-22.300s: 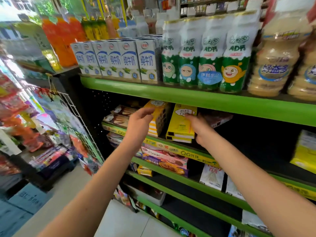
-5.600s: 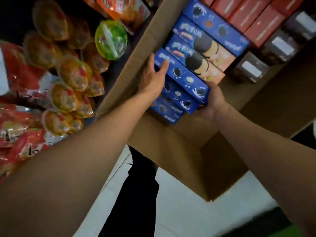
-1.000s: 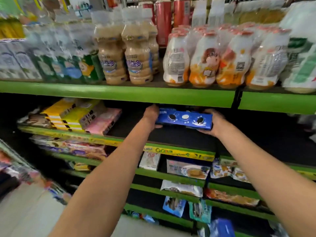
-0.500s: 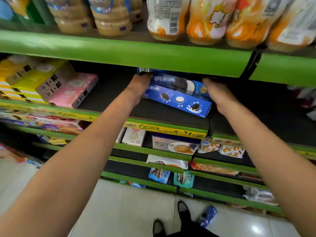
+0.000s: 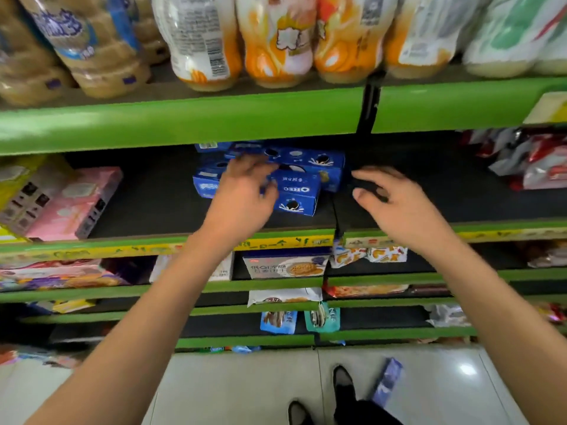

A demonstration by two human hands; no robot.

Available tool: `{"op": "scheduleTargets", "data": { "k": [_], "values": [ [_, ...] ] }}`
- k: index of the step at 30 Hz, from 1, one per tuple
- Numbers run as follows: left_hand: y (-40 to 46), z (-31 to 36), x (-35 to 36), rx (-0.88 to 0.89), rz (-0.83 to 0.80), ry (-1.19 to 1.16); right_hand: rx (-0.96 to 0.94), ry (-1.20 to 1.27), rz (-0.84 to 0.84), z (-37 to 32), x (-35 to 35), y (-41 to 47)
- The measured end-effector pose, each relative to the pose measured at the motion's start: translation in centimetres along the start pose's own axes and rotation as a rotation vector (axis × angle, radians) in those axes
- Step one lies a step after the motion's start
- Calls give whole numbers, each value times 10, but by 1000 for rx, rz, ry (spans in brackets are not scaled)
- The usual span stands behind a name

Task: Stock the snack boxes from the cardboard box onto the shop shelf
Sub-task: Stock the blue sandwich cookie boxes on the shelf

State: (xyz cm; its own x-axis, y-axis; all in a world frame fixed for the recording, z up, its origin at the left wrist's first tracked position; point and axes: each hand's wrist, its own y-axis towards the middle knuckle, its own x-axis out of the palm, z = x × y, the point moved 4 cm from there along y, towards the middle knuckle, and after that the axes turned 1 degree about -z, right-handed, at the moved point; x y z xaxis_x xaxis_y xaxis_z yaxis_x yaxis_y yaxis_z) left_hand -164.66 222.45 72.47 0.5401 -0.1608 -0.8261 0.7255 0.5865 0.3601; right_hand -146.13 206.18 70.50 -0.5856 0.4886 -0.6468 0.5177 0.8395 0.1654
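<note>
Several blue Oreo snack boxes (image 5: 302, 185) lie in a loose, uneven pile on the black shop shelf (image 5: 159, 207) with the green front lip. My left hand (image 5: 242, 191) reaches in at the left side of the pile, fingers spread and touching the boxes, covering part of them. To the right of the pile hovers my right hand (image 5: 389, 197), fingers apart and holding nothing. The cardboard box is out of view.
Pink and yellow snack boxes (image 5: 70, 200) lie at the shelf's left; red and silver packets (image 5: 534, 161) at its right. Drink bottles (image 5: 276, 41) line the green shelf above. Lower shelves hold packets. My shoes (image 5: 342, 381) and a blue packet (image 5: 387, 380) are on the tiled floor.
The blue boxes went from my two-handed grip onto the shelf and now lie tumbled. My right hand has let go and drawn back to the right; the view moved closer and lower.
</note>
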Motion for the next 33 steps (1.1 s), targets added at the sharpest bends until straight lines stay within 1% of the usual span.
{"op": "scheduleTargets", "data": {
  "k": [3,4,5,7,10,13,15,18,21,25,30,33],
  "values": [
    [-26,76,26,456,-67,59,-88,58,18,2,-18,-46],
    [-33,97,37,553,-79,42,-101,86,42,6,-25,-61],
    [-39,117,49,607,-98,-6,-103,112,75,11,-31,-75],
    [-48,152,78,612,-195,-168,-72,153,144,31,-44,-105],
    [-61,189,140,456,-479,-337,88,227,225,82,-53,-150],
    [-72,209,212,204,-749,-405,324,319,295,147,-52,-197],
    [-81,221,262,55,-884,-416,487,414,340,190,-48,-229],
    [-101,234,336,-69,-1057,-413,721,516,414,257,-37,-276],
    [-126,232,417,-180,-1185,-366,915,598,484,325,-13,-323],
    [-179,213,540,-350,-1332,-304,1178,695,565,422,50,-385],
    [-269,169,708,-405,-1489,-148,1408,713,525,545,158,-446],
    [-319,129,807,-443,-1490,-66,1474,718,458,619,232,-471]
  ]
}}
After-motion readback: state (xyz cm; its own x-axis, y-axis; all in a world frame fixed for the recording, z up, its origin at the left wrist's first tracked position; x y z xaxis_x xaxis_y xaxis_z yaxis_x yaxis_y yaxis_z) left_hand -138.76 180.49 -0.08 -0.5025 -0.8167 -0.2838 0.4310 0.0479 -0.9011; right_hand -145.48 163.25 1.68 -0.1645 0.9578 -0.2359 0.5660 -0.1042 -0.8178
